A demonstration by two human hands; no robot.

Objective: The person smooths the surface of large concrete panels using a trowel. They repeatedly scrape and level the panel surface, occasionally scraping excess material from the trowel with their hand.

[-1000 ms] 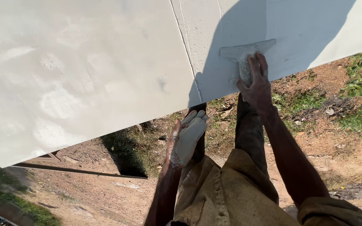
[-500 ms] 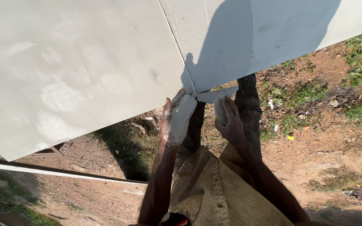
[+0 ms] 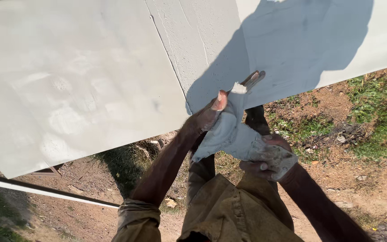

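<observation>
My left hand (image 3: 206, 117) is shut on a flat blade (image 3: 224, 131) smeared with white putty, held just off the white wall (image 3: 90, 76). A small lump of putty (image 3: 238, 88) sits near the blade's narrow upper end (image 3: 252, 79). My right hand (image 3: 265, 157) is below and to the right. It grips a putty-crusted tool (image 3: 279, 159) that lies against the lower part of the blade. Both hands are close together in front of my olive trousers (image 3: 234, 210).
The wall has a thin vertical groove (image 3: 166, 58), and my shadow (image 3: 301, 45) falls on its right part. Far below lie bare soil (image 3: 372, 188), patches of grass (image 3: 377, 116) and a pale rail (image 3: 45, 192) at the lower left.
My right hand has left the wall, where it pressed a blade, and come down. It now meets my left hand, which has risen with the putty-coated blade.
</observation>
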